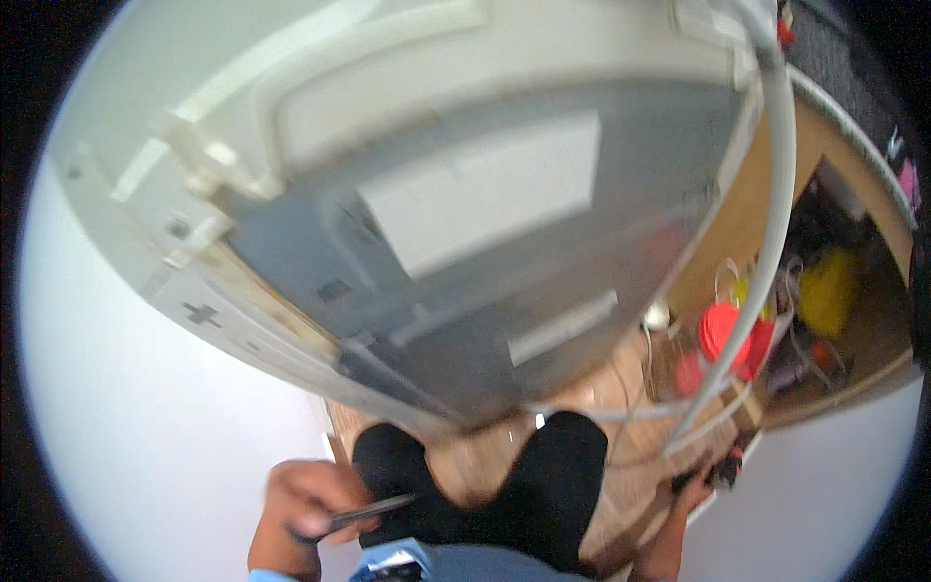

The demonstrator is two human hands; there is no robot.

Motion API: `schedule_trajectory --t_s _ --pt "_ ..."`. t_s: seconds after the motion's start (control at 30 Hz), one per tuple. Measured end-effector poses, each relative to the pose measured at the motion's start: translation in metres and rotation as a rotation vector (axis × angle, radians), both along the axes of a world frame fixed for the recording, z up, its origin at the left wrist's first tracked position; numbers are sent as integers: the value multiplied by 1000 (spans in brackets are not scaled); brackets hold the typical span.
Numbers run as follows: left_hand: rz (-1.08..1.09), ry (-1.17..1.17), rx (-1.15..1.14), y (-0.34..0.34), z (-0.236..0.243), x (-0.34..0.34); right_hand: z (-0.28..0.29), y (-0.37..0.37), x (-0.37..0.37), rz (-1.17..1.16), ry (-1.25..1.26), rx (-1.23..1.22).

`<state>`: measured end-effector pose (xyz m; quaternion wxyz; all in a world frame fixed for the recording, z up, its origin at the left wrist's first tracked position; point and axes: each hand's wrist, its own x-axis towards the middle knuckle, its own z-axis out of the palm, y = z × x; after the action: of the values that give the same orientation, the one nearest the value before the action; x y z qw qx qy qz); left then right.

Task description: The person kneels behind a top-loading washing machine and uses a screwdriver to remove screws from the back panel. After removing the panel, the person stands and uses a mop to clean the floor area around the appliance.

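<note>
the slim dark metal-looking tool [376, 508] is in the left hand [315, 498], fingers wrapped around its rear end; it should handle light and stiff, best held there, away from the tip; the right hand [690, 493] is at a black-and-orange object [725, 469], its grip too unclear to tell; a grey-backed white appliance [465, 306] stands ahead

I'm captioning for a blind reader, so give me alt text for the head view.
A person's left hand holds a slim dark tool before a large pale appliance with a grey panel. The right hand is at a dark-and-red object, lower right; a pale hose runs past a red container.
</note>
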<state>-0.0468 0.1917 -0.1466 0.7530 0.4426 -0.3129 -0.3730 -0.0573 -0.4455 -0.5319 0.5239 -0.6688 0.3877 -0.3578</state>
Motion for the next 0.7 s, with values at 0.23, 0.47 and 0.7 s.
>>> schedule_trajectory --t_s 0.23,0.47,0.7 --pt "843 -732 -381 49 195 -15 15 -24 52 -194 80 -101" --pt "992 -908 -170 21 308 112 177 8 68 -164 -159 -420" --pt "811 -20 61 4 340 153 409 77 81 115 -324 -533"
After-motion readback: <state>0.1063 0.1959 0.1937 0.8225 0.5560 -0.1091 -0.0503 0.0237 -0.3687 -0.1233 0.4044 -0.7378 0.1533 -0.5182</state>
